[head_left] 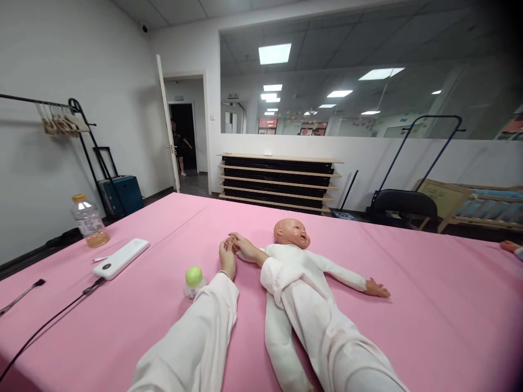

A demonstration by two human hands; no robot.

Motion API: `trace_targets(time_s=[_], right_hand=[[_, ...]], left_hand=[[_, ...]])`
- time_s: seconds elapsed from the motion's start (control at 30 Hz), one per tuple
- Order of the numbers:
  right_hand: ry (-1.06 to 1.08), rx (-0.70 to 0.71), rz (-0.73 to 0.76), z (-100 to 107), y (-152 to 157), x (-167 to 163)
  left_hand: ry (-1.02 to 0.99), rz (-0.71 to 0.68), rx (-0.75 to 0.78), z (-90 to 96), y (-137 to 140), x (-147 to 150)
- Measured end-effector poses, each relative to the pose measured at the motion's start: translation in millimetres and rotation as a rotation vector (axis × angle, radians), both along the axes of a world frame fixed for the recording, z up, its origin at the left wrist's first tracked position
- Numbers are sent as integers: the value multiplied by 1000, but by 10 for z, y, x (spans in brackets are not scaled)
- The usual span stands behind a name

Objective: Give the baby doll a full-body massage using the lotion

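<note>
A baby doll (292, 234) in a white cloth body lies on its back on the pink table cover (163, 332). Its head is turned to the right, and one arm stretches out that way. My left hand (227, 257), with a beaded bracelet at the wrist, is closed around the end of the doll's other arm. From across the doll's chest, my right hand (245, 249) reaches to the same spot, its fingers pinched together there. Between them my fingers mostly hide the doll's hand. Beside my left forearm stands a small bottle with a green cap (193, 276).
At the left are a white power bank (121, 258) with a black cable and a drink bottle (90, 222). Another doll-like hand (510, 246) shows at the right edge. Beyond the table are stacked shelves (278, 182), a black chair (404, 204) and a person (180, 147) in the doorway.
</note>
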State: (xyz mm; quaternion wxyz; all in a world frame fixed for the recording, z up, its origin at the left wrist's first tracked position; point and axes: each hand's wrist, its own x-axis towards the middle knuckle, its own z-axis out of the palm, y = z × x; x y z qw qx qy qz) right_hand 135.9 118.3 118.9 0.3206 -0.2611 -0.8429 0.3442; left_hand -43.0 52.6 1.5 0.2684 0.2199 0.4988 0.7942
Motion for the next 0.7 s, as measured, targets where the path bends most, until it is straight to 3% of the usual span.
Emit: trace_targets(time_s=[0.27, 0.47, 0.7], right_hand=[[23, -92, -124, -190, 184, -16], [91, -134, -233, -313, 312, 18], [137, -136, -338, -281, 279, 21]], left_hand=[[10, -90, 63, 60, 22, 191], [8, -76, 56, 83, -9, 142], [54, -131, 18, 111, -41, 164]])
